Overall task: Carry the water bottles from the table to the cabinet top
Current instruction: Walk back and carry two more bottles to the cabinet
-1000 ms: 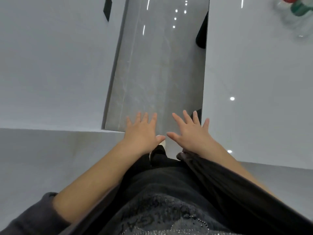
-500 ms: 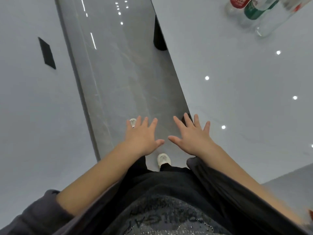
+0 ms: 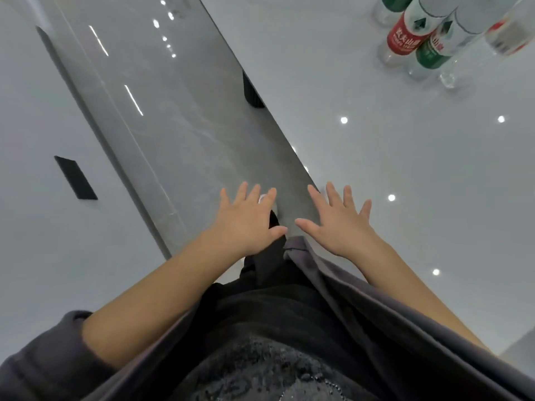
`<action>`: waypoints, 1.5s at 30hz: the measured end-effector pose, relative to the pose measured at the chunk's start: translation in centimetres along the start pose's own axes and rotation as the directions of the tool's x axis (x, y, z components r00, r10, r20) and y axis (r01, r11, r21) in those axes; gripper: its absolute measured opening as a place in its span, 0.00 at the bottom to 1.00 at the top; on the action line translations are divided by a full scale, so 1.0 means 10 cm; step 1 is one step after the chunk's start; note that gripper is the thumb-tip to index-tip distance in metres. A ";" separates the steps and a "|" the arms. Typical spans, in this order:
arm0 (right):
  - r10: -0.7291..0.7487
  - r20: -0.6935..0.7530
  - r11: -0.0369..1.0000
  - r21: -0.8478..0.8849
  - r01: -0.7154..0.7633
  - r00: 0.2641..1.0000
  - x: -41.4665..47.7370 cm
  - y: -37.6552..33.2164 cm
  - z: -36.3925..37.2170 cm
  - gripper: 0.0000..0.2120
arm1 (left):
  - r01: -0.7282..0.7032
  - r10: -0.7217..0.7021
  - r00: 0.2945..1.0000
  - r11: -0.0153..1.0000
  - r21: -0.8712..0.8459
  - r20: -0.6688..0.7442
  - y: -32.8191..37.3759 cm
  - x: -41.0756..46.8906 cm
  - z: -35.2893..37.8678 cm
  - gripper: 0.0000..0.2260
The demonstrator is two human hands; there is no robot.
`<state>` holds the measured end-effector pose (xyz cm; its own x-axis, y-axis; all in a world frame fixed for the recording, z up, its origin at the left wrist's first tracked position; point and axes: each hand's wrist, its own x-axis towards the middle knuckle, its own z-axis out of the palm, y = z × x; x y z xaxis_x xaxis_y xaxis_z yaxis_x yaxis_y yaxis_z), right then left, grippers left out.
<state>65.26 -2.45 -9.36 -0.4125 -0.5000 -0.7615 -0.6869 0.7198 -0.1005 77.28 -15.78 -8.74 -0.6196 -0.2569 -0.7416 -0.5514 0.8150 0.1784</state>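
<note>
Several clear water bottles stand at the far right of the glossy white table point(image 3: 405, 169): one with a red label point(image 3: 404, 40), one with a green label point(image 3: 431, 55), and others cut off by the frame edge. My left hand point(image 3: 249, 218) and my right hand point(image 3: 338, 219) are both held out in front of me, fingers spread, palms down, holding nothing. The right hand hovers over the table's near edge, far from the bottles. The left hand is above the floor gap.
A grey polished floor strip point(image 3: 173, 117) runs between the table and a white surface point(image 3: 43, 198) on the left that carries a black rectangle point(image 3: 75, 178). A dark table leg point(image 3: 252, 92) shows under the table edge. My dark clothing fills the bottom.
The view has swung right, bringing the bottles further into the frame and the table closer. Both hands stay spread and empty, the right one now over the table's edge.
</note>
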 end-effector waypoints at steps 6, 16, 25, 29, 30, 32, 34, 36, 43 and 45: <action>0.057 -0.041 0.990 0.133 -0.051 0.998 0.63 -0.02 -0.50 0.35 | -0.097 0.101 0.995 0.988 0.124 -0.022 -0.21 0.65 -0.67 0.35; 0.274 -0.042 0.901 0.360 -0.241 0.961 1.27 0.16 -1.61 0.35 | -0.246 0.254 0.967 0.949 0.199 -0.018 -0.32 1.64 -1.85 0.35; 0.612 0.081 0.532 0.694 -0.485 0.787 1.47 0.22 -1.99 0.37 | -0.547 0.506 0.836 0.745 0.382 0.212 -0.17 2.55 -2.77 0.35; 0.736 0.091 0.249 0.885 -0.393 0.671 1.74 0.19 -2.15 0.42 | -0.590 0.553 0.804 0.697 0.407 0.220 -0.07 3.01 -3.21 0.35; 0.772 0.072 0.166 0.936 -0.311 0.631 1.81 0.19 -2.20 0.44 | -0.592 0.557 0.804 0.713 0.376 0.208 -0.03 3.13 -3.31 0.36; 0.848 0.039 -0.003 0.998 -0.069 0.528 1.95 0.18 -2.31 0.44 | -0.604 0.579 0.797 0.772 0.200 0.171 0.07 3.32 -3.44 0.39; 0.902 0.070 -0.129 0.985 0.112 0.426 2.08 0.17 -2.41 0.43 | -0.617 0.619 0.780 0.785 -0.054 0.092 0.19 3.46 -3.51 0.44; 0.921 0.147 -0.228 0.954 0.196 0.360 2.22 0.19 -2.48 0.41 | -0.623 0.638 0.770 0.758 -0.193 0.016 0.34 3.56 -3.54 0.46; 0.960 0.258 -0.279 0.850 0.447 0.110 2.59 0.34 -2.50 0.29 | -0.703 0.706 0.694 0.620 -0.349 -0.144 0.80 3.89 -3.52 0.33; 0.967 0.246 -0.249 0.848 0.468 0.069 2.65 0.35 -2.48 0.28 | -0.710 0.708 0.688 0.613 -0.347 -0.156 0.87 3.93 -3.53 0.29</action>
<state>37.09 -25.14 -13.97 -0.5452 0.7799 -0.3075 0.4855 -0.0053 -0.8742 28.36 -37.10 -13.51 -0.9044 0.3194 -0.2830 -0.0920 0.5016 0.8602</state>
